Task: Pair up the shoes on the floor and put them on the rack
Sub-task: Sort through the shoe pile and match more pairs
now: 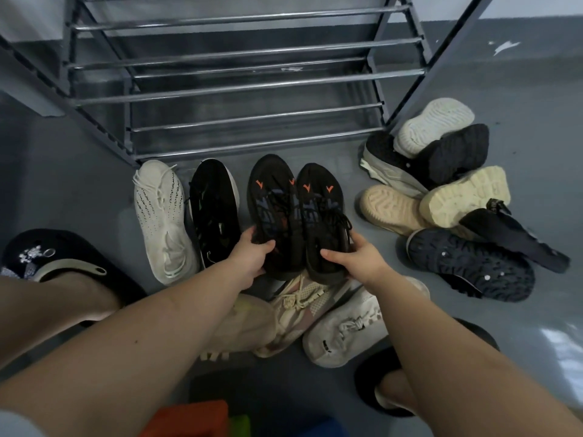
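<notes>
Two black knit sneakers with orange chevron marks sit side by side, toes toward the grey metal shoe rack (252, 86), just in front of its lowest bar. The left hand (249, 258) grips the heel of the left black sneaker (271, 209), thumb curled over its collar; the right hand (356, 260) grips the heel of the right black sneaker (321, 216) the same way. Their black laces lie loose and tangled.

Left of this pair, in front of the rack, lie one white perforated knit sneaker (161, 216) and one black mesh sneaker with a white sole (214, 209), touching along their sides. Below the held pair, farther from the rack, are three pale shoes: two cream fabric ones (296, 310) and one white lace-up sneaker (344, 332).

By the rack's right leg is a heap of about seven shoes, mostly sole-up: ridged cream and tan rubber soles (463, 197), black ones, and a dark studded sole (473, 266).

The rack's shelves are round metal bars.
</notes>
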